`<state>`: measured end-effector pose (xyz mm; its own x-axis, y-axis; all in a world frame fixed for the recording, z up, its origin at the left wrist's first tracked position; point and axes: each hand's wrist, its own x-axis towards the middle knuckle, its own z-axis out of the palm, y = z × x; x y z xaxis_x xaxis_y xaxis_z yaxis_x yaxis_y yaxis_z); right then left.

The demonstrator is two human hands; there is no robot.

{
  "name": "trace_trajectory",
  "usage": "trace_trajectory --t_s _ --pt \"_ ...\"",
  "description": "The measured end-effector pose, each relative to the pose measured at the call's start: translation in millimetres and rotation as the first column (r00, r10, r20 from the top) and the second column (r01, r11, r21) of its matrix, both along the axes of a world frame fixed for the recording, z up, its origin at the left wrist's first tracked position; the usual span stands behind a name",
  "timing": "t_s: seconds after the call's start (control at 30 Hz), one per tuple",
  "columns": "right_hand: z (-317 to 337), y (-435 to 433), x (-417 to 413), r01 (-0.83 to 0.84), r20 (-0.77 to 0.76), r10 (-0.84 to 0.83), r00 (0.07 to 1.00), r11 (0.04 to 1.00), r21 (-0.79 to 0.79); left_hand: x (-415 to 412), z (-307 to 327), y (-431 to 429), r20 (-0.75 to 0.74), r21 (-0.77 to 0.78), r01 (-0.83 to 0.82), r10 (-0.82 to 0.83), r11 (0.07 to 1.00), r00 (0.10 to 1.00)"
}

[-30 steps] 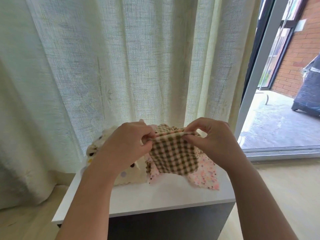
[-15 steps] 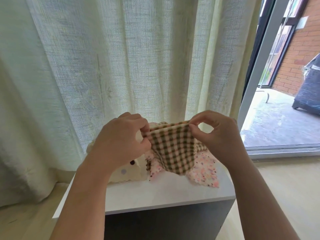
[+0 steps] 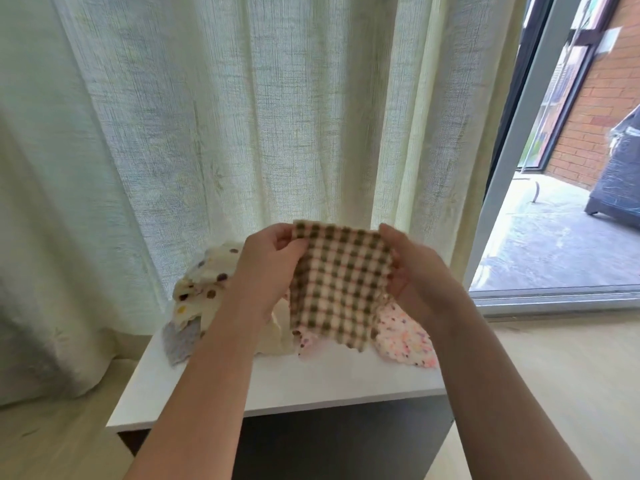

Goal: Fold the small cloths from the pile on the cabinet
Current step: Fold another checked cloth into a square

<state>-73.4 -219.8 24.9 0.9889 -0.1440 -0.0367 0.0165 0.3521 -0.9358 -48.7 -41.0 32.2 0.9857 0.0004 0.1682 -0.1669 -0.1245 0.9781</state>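
Note:
A brown-and-cream checked cloth point(image 3: 337, 282) hangs spread out in the air above the cabinet. My left hand point(image 3: 268, 268) pinches its upper left corner and my right hand point(image 3: 412, 271) holds its upper right edge. Behind and below it lies the pile: a cream cloth with coloured dots point(image 3: 204, 289), a grey-lilac cloth point(image 3: 181, 341) under that, and a pink speckled cloth point(image 3: 403, 336) at the right. All rest on the white cabinet top point(image 3: 311, 382). The middle of the pile is hidden by the checked cloth.
A pale sheer curtain point(image 3: 242, 116) hangs right behind the cabinet. To the right is a glass sliding door point(image 3: 512, 150) with a patio and brick wall outside. Light wood floor point(image 3: 540, 375) surrounds the cabinet, whose front is dark.
Both hands have lifted the checked cloth up off the pile and moved apart, so it now hangs open and flat instead of bunched between them.

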Motion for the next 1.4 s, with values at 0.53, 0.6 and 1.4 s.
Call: trace_trajectory --t_s 0.53,0.6,1.4 --pt "-26 15 19 0.664 0.458 -0.490 0.742 0.631 -0.402 6 -17 -14 -0.095 0.195 0.267 -0.252 0.944 0.963" --pt "-26 6 25 0.595 0.342 -0.495 0.799 0.731 -0.334 12 -19 -9 -0.204 0.158 0.386 -0.352 0.909 0.913" --pt "-39 6 28 0.621 0.352 -0.514 0.782 0.693 -0.366 14 -27 7 -0.305 0.232 0.577 -0.505 0.783 0.808"
